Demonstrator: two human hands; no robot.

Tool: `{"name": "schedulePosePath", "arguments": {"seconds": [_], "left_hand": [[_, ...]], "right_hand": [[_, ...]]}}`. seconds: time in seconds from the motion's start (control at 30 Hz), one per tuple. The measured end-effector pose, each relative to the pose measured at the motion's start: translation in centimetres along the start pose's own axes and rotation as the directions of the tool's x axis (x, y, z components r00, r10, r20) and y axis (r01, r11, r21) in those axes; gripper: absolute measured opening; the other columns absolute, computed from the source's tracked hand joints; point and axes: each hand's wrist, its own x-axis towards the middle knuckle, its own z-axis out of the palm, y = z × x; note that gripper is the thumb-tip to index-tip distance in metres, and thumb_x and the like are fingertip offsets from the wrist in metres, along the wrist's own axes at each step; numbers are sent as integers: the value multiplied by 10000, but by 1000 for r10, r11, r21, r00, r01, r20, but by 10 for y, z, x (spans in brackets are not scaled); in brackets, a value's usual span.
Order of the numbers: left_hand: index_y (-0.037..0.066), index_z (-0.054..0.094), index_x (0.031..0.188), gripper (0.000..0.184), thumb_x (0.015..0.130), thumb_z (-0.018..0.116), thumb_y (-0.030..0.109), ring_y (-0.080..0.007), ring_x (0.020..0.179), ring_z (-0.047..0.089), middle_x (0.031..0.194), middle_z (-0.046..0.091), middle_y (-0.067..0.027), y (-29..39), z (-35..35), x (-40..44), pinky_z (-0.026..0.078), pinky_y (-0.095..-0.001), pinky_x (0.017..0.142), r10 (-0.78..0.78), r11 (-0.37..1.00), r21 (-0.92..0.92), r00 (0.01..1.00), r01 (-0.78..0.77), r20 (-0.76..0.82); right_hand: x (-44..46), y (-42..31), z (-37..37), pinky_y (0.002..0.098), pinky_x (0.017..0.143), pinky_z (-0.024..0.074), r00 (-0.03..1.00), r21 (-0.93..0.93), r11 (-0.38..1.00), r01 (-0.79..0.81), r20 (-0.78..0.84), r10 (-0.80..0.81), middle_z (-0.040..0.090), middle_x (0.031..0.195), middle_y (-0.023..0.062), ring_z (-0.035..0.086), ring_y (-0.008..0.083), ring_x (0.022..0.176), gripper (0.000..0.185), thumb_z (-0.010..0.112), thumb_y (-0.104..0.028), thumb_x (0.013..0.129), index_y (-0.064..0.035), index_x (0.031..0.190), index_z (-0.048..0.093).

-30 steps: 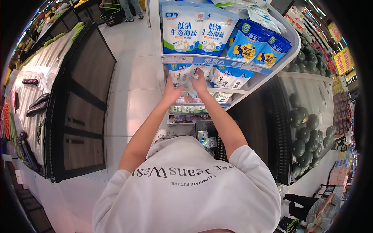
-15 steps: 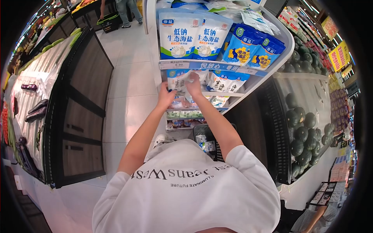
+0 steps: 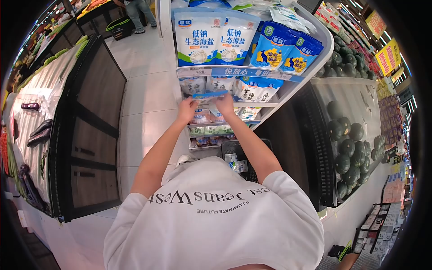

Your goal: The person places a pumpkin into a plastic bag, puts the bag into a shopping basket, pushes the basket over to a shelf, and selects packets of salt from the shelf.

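Observation:
A salt bag (image 3: pixel 210 94) with a blue top edge is held between both hands in front of the second shelf, tipped so that mostly its top edge shows. My left hand (image 3: pixel 186 110) is closed on its left end, and my right hand (image 3: pixel 224 106) grips the right end. Just behind it, more white salt bags (image 3: pixel 219 83) stand on that shelf, and blue-and-white salt bags (image 3: pixel 250 90) stand to their right. Above, larger low-sodium salt bags (image 3: pixel 198 41) and blue salt bags (image 3: pixel 273 50) fill the upper shelf.
A black basket (image 3: pixel 245 155) with packages inside stands on the floor by the shelf unit. At the right is a bin of dark green squashes (image 3: pixel 348 150); at the left, a dark cabinet (image 3: pixel 92 135) bears eggplants (image 3: pixel 41 130). Another person (image 3: pixel 141 13) stands near a basket at the back.
Both hands have drawn the salt bag off the shelf toward me and tipped it, so its front no longer faces me. The view has shifted slightly.

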Motion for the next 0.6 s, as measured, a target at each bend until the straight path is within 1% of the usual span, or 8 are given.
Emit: {"name": "schedulePosePath", "arguments": {"seconds": [0.03,0.1,0.23,0.33,0.4,0.5,0.53,0.6], "left_hand": [[-17,615,912,184,829,601,147,-309,682,599,733,594,-184,7,-5,-3,457,-406,620,-5,1000,20,1000,4,29],[-20,625,878,172,840,599,145,-286,710,599,737,596,-176,-1,-6,-1,461,-380,639,285,956,79,958,-281,-38],[-24,646,847,171,855,600,140,-227,764,599,756,608,-142,31,-24,-4,463,-323,680,652,739,279,755,-613,-68],[-22,655,862,158,859,606,128,-184,756,606,776,618,-103,90,-36,-26,468,-287,670,286,937,-178,953,-300,-100],[-27,653,886,142,856,612,106,-152,744,600,798,627,-88,93,-36,-31,463,-264,647,261,914,-301,962,-272,-77],[-36,648,921,135,852,621,78,-103,717,587,823,638,-69,111,-37,-47,459,-232,619,223,831,-509,973,-222,-60],[-39,647,932,137,850,624,69,-87,706,582,831,641,-64,120,-37,-56,458,-222,611,208,790,-579,977,-201,-56],[-48,640,939,137,849,623,53,-77,704,585,841,644,-64,140,-37,-75,461,-213,609,41,753,-655,998,-56,-38]], "right_hand": [[-5,0,-1,337,684,470,998,51,997,50,-29,-48,620,885,118,603,232,750,310,698,-112,666,-17,922,552],[-17,-7,-3,321,657,465,985,149,976,157,-97,-144,620,830,87,582,193,699,285,713,-97,657,-21,889,566],[-35,-28,-23,293,633,452,974,175,964,198,-150,-172,608,754,62,547,139,662,266,714,-53,676,-10,896,570],[-53,-75,-53,282,652,457,991,267,955,130,-79,-112,624,782,62,564,120,703,271,714,-51,705,6,934,581],[-68,-105,-68,278,679,467,994,416,904,105,-29,-102,644,831,72,584,119,749,294,718,-65,722,19,972,588],[-83,-118,-83,272,733,481,994,482,871,92,13,-113,660,929,81,605,126,835,318,720,-74,738,8,1020,599],[-91,-125,-86,285,778,493,989,565,820,97,36,-142,647,1026,100,614,147,905,341,698,-79,773,0,1081,575],[-104,-133,-87,306,815,493,992,704,709,-46,113,-48,623,1073,99,607,159,947,350,640,-43,811,4,1139,525]]}}
